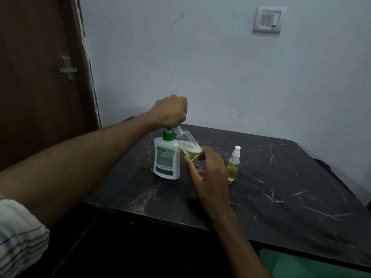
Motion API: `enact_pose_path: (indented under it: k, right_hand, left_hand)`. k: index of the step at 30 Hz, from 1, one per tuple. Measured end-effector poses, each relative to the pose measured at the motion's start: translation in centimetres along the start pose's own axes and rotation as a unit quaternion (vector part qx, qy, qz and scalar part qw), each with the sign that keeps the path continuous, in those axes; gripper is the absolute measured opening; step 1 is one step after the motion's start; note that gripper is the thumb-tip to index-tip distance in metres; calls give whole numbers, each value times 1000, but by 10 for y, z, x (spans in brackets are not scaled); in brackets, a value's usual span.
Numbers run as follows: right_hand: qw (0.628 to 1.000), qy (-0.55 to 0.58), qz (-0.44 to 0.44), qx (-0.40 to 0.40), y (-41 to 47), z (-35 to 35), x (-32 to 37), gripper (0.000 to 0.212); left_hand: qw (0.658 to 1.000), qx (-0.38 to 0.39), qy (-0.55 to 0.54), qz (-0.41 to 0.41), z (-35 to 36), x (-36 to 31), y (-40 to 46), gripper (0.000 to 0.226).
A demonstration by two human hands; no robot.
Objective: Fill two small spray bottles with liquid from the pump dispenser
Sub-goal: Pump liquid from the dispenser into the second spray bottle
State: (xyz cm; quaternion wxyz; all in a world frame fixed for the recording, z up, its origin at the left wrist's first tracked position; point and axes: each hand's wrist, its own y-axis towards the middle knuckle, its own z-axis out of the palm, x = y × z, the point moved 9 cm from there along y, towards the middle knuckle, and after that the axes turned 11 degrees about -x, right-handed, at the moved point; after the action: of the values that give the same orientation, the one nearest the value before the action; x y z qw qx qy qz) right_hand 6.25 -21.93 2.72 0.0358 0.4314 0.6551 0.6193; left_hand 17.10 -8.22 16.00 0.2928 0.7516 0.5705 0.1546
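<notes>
A white pump dispenser [166, 157] with a green pump head stands on the dark marble-patterned table [281, 187]. My left hand [170, 111] sits on top of the pump head, fingers curled over it. My right hand [208, 177] holds an uncapped clear spray bottle [188, 145] by its base, tilted so its open neck meets the pump nozzle. Yellowish liquid with foam fills its lower part. A second small spray bottle [233, 165], capped with a white sprayer and holding yellow liquid, stands upright to the right.
The table stands against a pale wall with a switch plate [268, 19]. A brown door [36, 77] with a latch is at the left. Something green [301, 265] lies below the table's near edge at the lower right.
</notes>
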Motion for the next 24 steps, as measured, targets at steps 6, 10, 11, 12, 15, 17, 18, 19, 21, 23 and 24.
enact_pose_path:
  k: [6, 10, 11, 12, 15, 17, 18, 19, 21, 23, 24]
  right_hand:
    - [1000, -2, 2, -2, 0, 1, -1, 35]
    - [1000, 1, 1, 0, 0, 2, -1, 35]
    - [1000, -1, 0, -1, 0, 2, -1, 35]
    - [1000, -3, -1, -1, 0, 3, -1, 36]
    - [1000, -5, 2, 0, 0, 4, -2, 36]
    - [1000, -5, 2, 1, -1, 4, -2, 34]
    - [1000, -4, 1, 0, -1, 3, -1, 33]
    - [1000, -3, 1, 1, -1, 3, 0, 32]
    - [1000, -2, 0, 2, 0, 2, 1, 32]
    - [1000, -2, 1, 2, 0, 3, 1, 33]
    - [1000, -2, 1, 1, 0, 3, 0, 33]
  left_hand:
    - [1000, -7, -7, -7, 1, 2, 0, 14]
    - [1000, 5, 14, 10, -1, -4, 0, 26]
    - [1000, 3, 18, 14, -2, -5, 1, 23]
    - [1000, -1, 20, 13, -4, -5, 2, 17]
    - [1000, -6, 10, 2, -1, -2, 1, 12]
    - [1000, -1, 8, 1, 2, -1, -1, 11]
    - [1000, 1, 10, 2, 2, 0, -1, 11]
    - [1000, 1, 14, 4, 1, 0, -1, 11]
    - [1000, -1, 19, 7, -1, -1, 0, 12]
    - [1000, -8, 16, 7, -3, -1, 1, 13]
    - [1000, -10, 12, 5, -2, -1, 0, 12]
